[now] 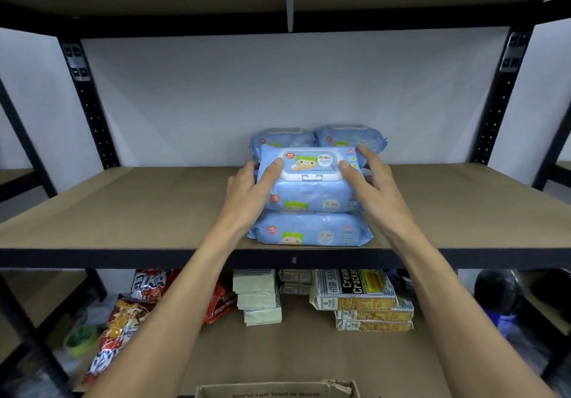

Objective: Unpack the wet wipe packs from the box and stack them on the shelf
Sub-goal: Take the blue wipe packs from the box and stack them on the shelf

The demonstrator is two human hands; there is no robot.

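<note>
Right now both hands are on the top pack [309,166] of a stack of three blue wet wipe packs. The stack stands at the front edge of the shelf [123,206], a little right of its middle. The top pack lies flat, its white lid facing up, on the middle pack [312,200]. That one rests on the bottom pack [312,232], whose front side sits just at the shelf's front edge.

The left hand [247,193] grips the top pack's left end, with the thumb laid on the lid's left corner and the fingers curled round the end. The right hand [377,190] holds the right end: its thumb presses on the lid's right edge and the index finger stretches to the pack's far right corner. The other fingers seem to curl down the right end, though the hand itself hides them.

Behind the stack, toward the shelf's back edge, more of the same packs stand side by side, a left back pack [282,138] and a right back pack [349,135]. How many lie under each I cannot tell.

At the bottom edge of the view the open top of a cardboard box [275,391] shows. On the lower shelf [309,351] lie red snack bags [123,320] toward its left, pale green packets [259,298] stacked in the middle and cream cracker packs [355,289] stacked to their right. A roll of green tape [82,337] lies near the left edge.
</note>
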